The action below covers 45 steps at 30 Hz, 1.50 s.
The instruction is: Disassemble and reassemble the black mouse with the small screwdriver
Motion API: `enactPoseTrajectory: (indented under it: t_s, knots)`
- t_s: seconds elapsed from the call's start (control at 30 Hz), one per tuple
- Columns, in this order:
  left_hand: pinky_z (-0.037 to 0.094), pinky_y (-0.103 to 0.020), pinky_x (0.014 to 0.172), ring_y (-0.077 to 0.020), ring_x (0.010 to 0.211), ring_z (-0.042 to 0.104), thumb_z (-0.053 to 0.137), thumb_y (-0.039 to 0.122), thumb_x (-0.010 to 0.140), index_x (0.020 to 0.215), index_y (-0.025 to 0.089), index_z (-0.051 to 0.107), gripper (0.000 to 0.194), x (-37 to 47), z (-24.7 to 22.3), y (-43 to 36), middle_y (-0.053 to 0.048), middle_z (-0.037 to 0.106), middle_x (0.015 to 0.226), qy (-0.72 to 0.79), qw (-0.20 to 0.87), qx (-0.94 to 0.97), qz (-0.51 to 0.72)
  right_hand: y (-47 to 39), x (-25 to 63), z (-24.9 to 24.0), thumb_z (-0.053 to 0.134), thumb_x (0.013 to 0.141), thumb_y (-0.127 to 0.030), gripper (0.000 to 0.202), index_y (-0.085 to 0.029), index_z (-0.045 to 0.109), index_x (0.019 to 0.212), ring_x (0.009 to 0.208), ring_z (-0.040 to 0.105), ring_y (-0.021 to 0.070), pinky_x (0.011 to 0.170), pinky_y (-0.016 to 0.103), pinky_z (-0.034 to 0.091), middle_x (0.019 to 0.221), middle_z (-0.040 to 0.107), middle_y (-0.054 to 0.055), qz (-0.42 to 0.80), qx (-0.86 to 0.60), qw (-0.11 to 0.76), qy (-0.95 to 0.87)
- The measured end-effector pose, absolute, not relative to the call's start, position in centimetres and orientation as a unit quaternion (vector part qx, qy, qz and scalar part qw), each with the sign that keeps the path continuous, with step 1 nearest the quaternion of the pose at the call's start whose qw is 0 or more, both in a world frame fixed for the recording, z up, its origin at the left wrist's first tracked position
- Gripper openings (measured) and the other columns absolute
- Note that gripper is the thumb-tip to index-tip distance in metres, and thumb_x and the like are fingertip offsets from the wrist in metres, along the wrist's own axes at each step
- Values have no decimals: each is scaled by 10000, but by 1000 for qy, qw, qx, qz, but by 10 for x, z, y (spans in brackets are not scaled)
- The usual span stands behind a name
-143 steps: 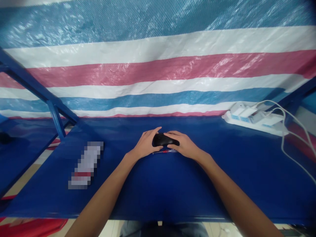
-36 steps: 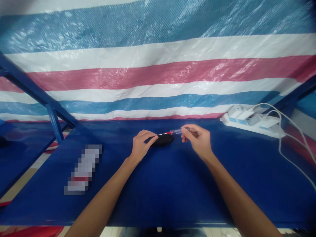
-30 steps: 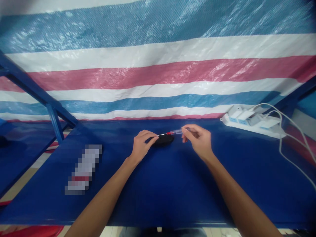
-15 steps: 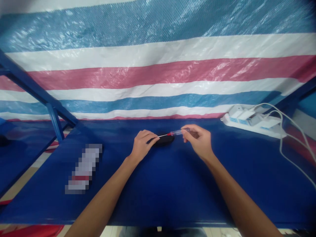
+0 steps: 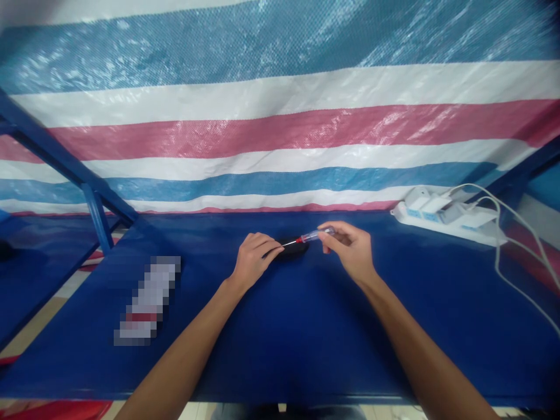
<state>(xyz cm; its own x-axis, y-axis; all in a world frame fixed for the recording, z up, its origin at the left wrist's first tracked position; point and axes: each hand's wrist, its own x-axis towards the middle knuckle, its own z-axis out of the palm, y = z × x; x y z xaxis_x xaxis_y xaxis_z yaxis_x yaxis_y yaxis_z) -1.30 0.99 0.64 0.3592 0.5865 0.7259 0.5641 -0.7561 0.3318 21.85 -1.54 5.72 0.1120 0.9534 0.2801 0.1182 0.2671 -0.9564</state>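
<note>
In my right hand [image 5: 353,249] is a screwdriver [image 5: 310,236] with a clear handle, a red collar and a thin metal shaft. It points left and slopes slightly down. The fingers of my left hand [image 5: 255,258] are pinched together at the screwdriver's tip. Whatever they hold there is too small or hidden to make out. Right below the shaft, a dark rounded object [image 5: 294,251] lies on the blue tabletop [image 5: 297,332], partly covered by my left fingers. Its kind does not show clearly.
On the left of the tabletop lies a long pixelated object [image 5: 151,294] with a red band. A white power strip [image 5: 450,219] with plugs and white cables [image 5: 518,280] occupies the back right. Striped plastic sheeting [image 5: 280,137] hangs behind, and a blue frame bar [image 5: 65,157] stands left.
The screwdriver has shifted slightly to the left and its shaft slopes down a little more. My right hand has moved slightly left with it. My left hand keeps nearly the same place.
</note>
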Motion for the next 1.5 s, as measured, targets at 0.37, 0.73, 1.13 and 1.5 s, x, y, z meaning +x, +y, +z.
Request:
enactPoseTrajectory:
  t_s: [0.37,0.73,1.13,1.5]
  knots:
    - [444,-311,721,-161,784,658,635,298,915,874,199,706,128,-8,9,5,-27,731,848,345,20,823,450,-17,210,58,704,776,-335,183,-185,660,871,542,636,133,501,279,531,669,677,0,389,-434,604,-544]
    - [450,-440,1000,-234,1241,551,527,280,975,1243,249,618,285,-7,5,4,-66,622,1296,321,62,894,307,-17,218,51,615,869,-367,193,-205,629,974,568,644,119,573,275,559,761,663,1,192,-481,685,-513]
    - [456,-463,991,-249,1265,535,529,240,971,1246,259,618,290,-7,3,4,-76,623,1300,288,22,911,295,-18,222,46,589,884,-344,202,-221,654,1029,655,650,133,664,306,580,842,661,20,128,-513,616,-584]
    - [449,-455,1000,-240,1273,531,540,229,963,1245,263,620,295,-5,1,4,-79,621,1306,283,23,911,298,-15,221,39,629,861,-356,306,-225,615,1138,701,680,154,695,313,590,891,702,35,83,-519,586,-617]
